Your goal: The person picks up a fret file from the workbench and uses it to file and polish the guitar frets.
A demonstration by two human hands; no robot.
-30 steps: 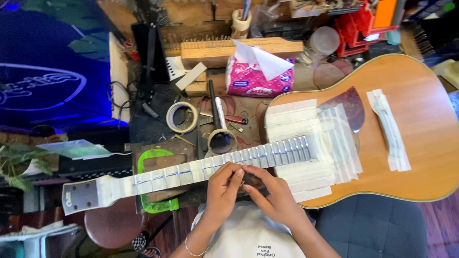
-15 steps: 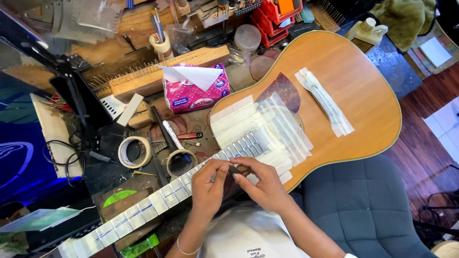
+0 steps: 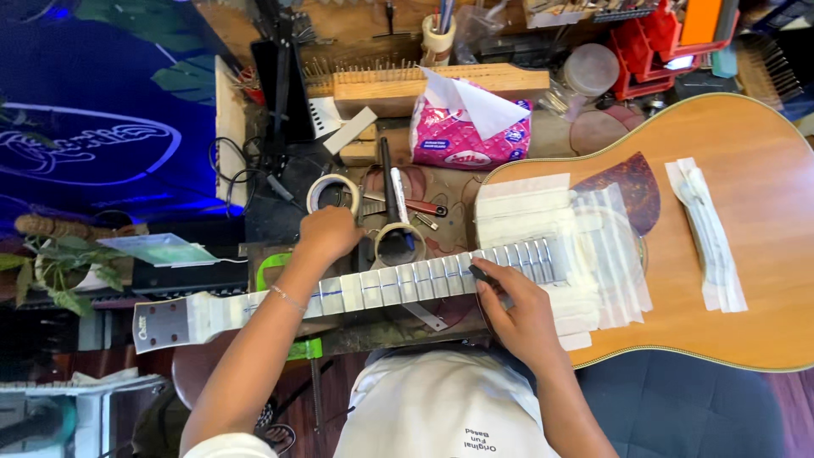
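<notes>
Guitar (image 3: 746, 254) lies flat across the desk (image 3: 458, 212), body to the right, taped neck (image 3: 373, 287) running left to the headstock (image 3: 161, 322). Left hand (image 3: 329, 233) has left the neck, where half a second ago it worked close against the right hand; it is now reaching past the neck onto the desk, fingers curled down at the edge of a roll of masking tape (image 3: 332, 192); whether they grip the roll I cannot tell. A second tape roll (image 3: 398, 243) sits just beside it, touching the neck's far edge. Right hand (image 3: 521, 314) stays at the neck near the body joint, fingers pinched on a small dark tool (image 3: 490, 280) whose tip rests on the taped frets. White tape strips (image 3: 560, 246) cover the soundhole area; another strip (image 3: 708, 233) covers the bridge. Pink tissue pack (image 3: 471, 131) stands beyond the neck. View has also swung back level since the earlier tilted frame.
</notes>
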